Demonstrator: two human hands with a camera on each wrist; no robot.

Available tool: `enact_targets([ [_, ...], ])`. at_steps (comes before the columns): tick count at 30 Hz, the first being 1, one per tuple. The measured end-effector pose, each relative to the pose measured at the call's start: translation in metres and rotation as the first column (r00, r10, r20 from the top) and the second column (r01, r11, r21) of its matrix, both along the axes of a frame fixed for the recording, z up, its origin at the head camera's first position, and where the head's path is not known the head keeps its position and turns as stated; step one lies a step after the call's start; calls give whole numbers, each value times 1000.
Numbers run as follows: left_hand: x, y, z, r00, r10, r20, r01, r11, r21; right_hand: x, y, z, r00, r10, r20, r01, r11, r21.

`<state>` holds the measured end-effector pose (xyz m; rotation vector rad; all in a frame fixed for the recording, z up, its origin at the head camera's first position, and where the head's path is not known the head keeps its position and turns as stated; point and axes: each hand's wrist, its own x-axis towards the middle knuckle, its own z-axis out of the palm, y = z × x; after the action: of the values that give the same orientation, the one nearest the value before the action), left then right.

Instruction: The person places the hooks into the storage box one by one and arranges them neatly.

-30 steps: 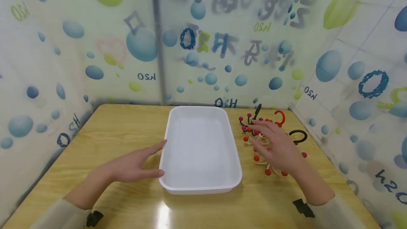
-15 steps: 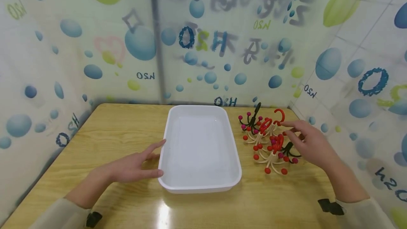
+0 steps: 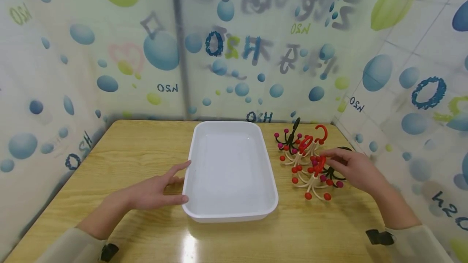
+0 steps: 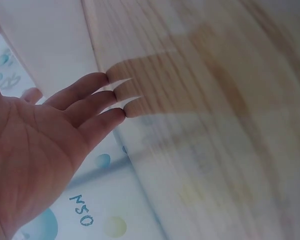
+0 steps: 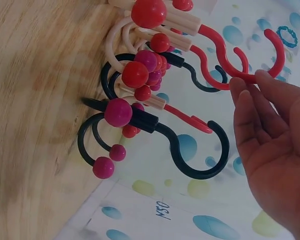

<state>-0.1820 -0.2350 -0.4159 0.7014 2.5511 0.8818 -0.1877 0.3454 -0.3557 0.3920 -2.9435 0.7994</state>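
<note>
My left hand (image 3: 151, 190) lies at the left side of a white plastic tray (image 3: 231, 218), fingers spread and fingertips right at its rim. In the left wrist view, the straight fingers (image 4: 90, 102) reach down toward the tabletop. My right hand (image 3: 360, 170) pinches the red hooked handle of the nearest head massager (image 3: 311, 184) between thumb and fingertips. That massager has cream prongs tipped with red balls and stands on its prongs. Close beside the hand, a black massager (image 5: 175, 145) carries magenta balls. In the right wrist view the red hook (image 5: 224, 55) meets the fingertips.
More head massagers crowd the table right of the tray, including a black one (image 3: 291, 139) at the back and red-hooked ones such as the rear red hook (image 3: 322, 133). Patterned curtain walls (image 3: 226, 72) border the wooden table (image 3: 153, 145) at the back and sides.
My right hand has moved right from above the massagers, then slightly down and left to the front red hook. The left hand and the tray have stayed put.
</note>
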Motion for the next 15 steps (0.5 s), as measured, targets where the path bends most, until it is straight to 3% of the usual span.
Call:
enact_targets([
  [6,1,0,0,1000,14,0,-14,1000,-5,-2,0,-5,998,-8,-59,8,1000,0],
  [15,1,0,0,1000,28,-5,-28,1000,-11,0,-1,-6,991,-18,-132,8,997,-75],
])
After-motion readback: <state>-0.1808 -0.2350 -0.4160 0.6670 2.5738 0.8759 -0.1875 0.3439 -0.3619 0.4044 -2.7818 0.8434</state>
